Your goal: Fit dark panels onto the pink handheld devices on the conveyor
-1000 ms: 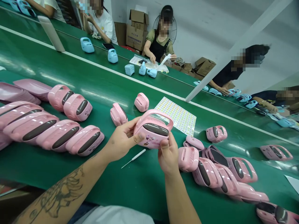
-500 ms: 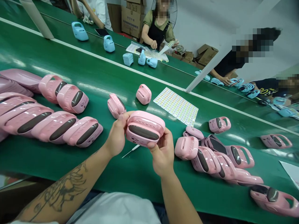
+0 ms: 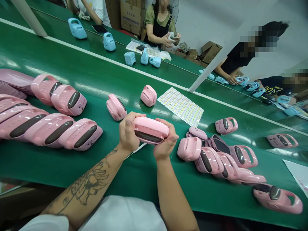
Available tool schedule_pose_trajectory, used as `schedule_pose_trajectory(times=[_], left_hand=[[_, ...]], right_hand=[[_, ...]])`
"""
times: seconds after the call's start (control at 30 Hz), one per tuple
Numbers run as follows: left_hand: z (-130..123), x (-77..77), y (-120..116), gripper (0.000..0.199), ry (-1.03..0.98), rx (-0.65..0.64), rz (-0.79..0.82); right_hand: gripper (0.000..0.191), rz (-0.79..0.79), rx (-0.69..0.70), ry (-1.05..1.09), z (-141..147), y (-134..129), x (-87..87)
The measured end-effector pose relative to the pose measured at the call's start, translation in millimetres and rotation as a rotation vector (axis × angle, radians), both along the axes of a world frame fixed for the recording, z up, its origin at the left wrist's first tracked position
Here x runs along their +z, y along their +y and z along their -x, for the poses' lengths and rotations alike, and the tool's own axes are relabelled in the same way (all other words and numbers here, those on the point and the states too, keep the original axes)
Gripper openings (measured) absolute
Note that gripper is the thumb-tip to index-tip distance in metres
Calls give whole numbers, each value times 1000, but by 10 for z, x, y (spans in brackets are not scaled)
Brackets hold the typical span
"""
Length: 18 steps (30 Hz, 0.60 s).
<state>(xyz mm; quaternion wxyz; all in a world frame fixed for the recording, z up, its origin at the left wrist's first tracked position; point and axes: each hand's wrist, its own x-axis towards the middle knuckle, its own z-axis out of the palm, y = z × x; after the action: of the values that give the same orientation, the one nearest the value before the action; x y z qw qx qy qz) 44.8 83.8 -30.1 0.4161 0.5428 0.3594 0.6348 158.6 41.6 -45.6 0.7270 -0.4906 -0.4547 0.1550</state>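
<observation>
Between both hands, above the green table, I hold a pink plastic housing (image 3: 151,127) with a handle on top and a dark window facing me. My left hand (image 3: 130,131) grips its left end, and my right hand (image 3: 166,140) is closed around its right end. Below the housing lies a thin white-handled tool (image 3: 139,148), partly hidden. Two more pink housings stand just beyond, one (image 3: 116,107) near my left hand and another (image 3: 148,96) farther back. A sheet of small stickers (image 3: 182,106) lies behind my right hand.
Rows of pink housings (image 3: 81,134) stand at the left, beside stacked pink panels (image 3: 16,80). More pink housings (image 3: 209,160) cluster at the right. A white post (image 3: 211,61) rises from the table. Across it, co-workers sit by blue housings (image 3: 77,29).
The held housing has tipped, so its handle top shows more and its dark window less. My left fingers have shifted around its end. A co-worker opposite has lifted a white item.
</observation>
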Motion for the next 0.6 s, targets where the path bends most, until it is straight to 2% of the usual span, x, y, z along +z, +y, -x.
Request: schedule_pose_trajectory(times=[0.1,0.2,0.33,0.43,0.5,0.6], left_hand=[[-20,54,66,84,18,15,-144],[-118,102,172,79,-103,-6,-81],[-276,92,323,71,-357,-127,219],[-284,43,366,56,-539,-201,478],[-235,31,358,47,-585,-238,563],[-152,84,326,43,-602,-333,674]], right_hand=[[80,-46,-40,-10,-5,38,132],[72,-7,-103,-4,-11,79,267],[76,85,-118,-1,-33,143,330],[86,96,29,130,-31,95,309],[87,109,146,218,-14,0,293],[82,130,207,265,12,-173,292]])
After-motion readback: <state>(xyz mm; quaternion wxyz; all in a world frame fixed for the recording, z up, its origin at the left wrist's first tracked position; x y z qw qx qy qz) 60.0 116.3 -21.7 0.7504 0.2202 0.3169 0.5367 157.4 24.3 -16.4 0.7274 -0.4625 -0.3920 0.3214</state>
